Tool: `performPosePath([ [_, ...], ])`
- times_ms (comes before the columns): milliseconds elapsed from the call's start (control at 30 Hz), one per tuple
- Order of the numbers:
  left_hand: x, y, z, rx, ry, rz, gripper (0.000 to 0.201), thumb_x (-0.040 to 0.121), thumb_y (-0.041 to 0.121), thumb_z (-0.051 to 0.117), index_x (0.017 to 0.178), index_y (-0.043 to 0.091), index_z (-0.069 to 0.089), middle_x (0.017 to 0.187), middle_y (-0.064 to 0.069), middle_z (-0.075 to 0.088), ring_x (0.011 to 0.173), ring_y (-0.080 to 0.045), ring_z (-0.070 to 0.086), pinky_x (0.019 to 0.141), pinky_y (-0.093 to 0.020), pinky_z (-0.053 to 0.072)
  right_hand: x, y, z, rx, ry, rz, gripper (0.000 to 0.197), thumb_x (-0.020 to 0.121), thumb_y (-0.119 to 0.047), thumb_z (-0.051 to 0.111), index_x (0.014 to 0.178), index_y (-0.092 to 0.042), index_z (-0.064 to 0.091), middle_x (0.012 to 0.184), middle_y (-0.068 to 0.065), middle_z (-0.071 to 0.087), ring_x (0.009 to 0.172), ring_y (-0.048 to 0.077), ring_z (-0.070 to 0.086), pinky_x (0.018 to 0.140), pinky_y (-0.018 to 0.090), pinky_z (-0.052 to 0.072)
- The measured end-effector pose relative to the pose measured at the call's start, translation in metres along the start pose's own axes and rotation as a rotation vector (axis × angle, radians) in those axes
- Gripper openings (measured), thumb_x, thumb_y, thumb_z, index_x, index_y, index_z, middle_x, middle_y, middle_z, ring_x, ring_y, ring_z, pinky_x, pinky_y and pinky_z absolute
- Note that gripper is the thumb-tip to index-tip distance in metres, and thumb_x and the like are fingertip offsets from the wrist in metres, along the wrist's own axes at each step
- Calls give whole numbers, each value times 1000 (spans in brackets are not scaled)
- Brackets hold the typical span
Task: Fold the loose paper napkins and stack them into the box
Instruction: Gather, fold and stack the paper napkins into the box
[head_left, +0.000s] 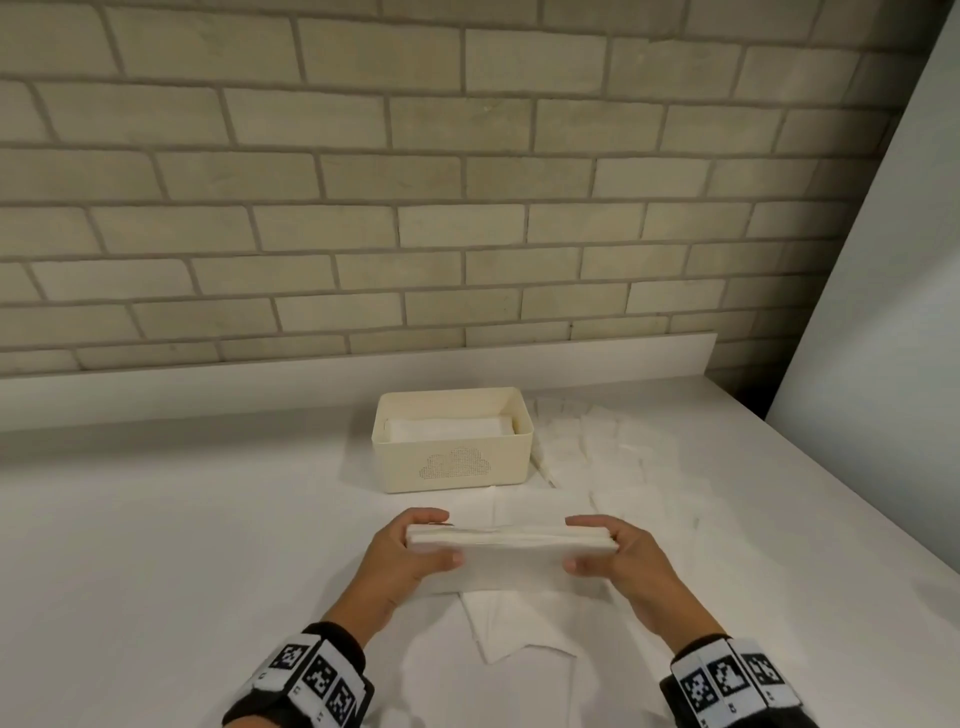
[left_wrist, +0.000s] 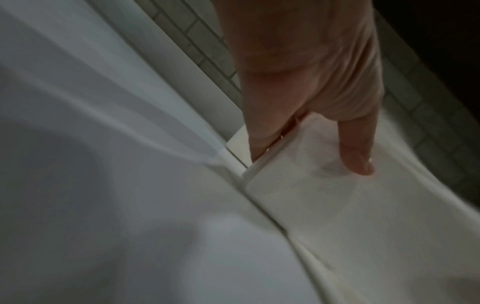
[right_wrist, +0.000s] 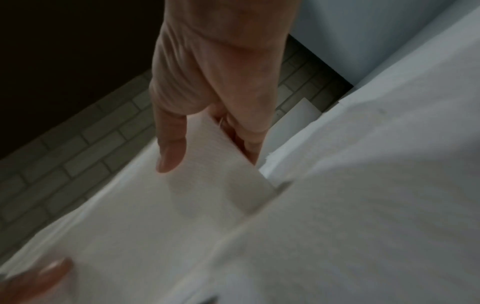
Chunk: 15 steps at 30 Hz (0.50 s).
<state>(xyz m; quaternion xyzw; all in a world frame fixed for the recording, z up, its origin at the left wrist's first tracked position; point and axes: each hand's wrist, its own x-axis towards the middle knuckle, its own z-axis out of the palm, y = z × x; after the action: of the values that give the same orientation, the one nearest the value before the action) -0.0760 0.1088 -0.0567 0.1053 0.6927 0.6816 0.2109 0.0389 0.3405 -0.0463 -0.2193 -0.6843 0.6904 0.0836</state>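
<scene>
Head view puts the folded napkin stack (head_left: 511, 545) at centre, lifted just above the white table (head_left: 156, 571), with the left hand (head_left: 410, 551) pinching its 9 o'clock end and the right hand (head_left: 618, 553) its 3 o'clock end, thumbs on the near face and fingers curled over the far edge. At 12 o'clock from the stack stands the cream box (head_left: 452, 441), open-topped, with folded napkins already lying inside; bare tabletop separates stack and box. Loose napkins (head_left: 597, 447) spread at 2 o'clock, touching the box's right side, and more sheets (head_left: 514, 623) lie under the wrists at 6 o'clock. Bare table stretches toward 9 o'clock; a brick wall (head_left: 363, 182) closes off the far edge and a white panel (head_left: 883, 312) leans at 3 o'clock.

Left wrist view alone shows the thumb (left_wrist: 355, 148) lying straight against the stack's broad face, fingers tucked behind its edge. Right wrist view mirrors this, thumb (right_wrist: 171, 148) flat on the paper.
</scene>
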Motion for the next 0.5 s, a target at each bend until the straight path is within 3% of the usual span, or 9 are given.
performPosePath([
  [67,0,-7,3,-19,3,-22,58,55,-1,86,103,20,63,101,-7,65,92,-21,61,78,-27,52,0,5,6,-27,-22,27,47,60,16,77,94,-15,69,94,9,70,85,22,65,73,34,56],
  [167,2,-9,10,-55,21,-16,66,45,8,87,105,21,62,106,-11,68,100,-25,63,84,-32,53,3,3,13,-55,-28,13,46,59,16,77,89,-19,72,90,7,72,86,21,66,74,32,55],
  [333,0,-9,6,-64,13,-37,46,62,-7,82,97,18,65,96,-6,69,94,-25,63,82,-35,53,7,4,4,-110,-1,48,30,64,6,79,86,-13,71,92,11,72,88,28,66,82,39,54],
  [433,-2,-4,8,-77,47,-28,30,69,-4,78,88,15,66,89,-4,71,86,-22,66,75,-29,53,8,1,4,-110,16,42,22,68,2,78,84,-12,70,89,9,72,88,27,67,79,35,53],
  [500,-1,0,7,-104,39,-18,30,69,-4,77,90,15,67,92,-6,71,87,-23,66,77,-30,53,9,-3,2,-68,5,33,26,68,4,78,86,-12,69,91,7,72,88,25,67,74,30,52],
])
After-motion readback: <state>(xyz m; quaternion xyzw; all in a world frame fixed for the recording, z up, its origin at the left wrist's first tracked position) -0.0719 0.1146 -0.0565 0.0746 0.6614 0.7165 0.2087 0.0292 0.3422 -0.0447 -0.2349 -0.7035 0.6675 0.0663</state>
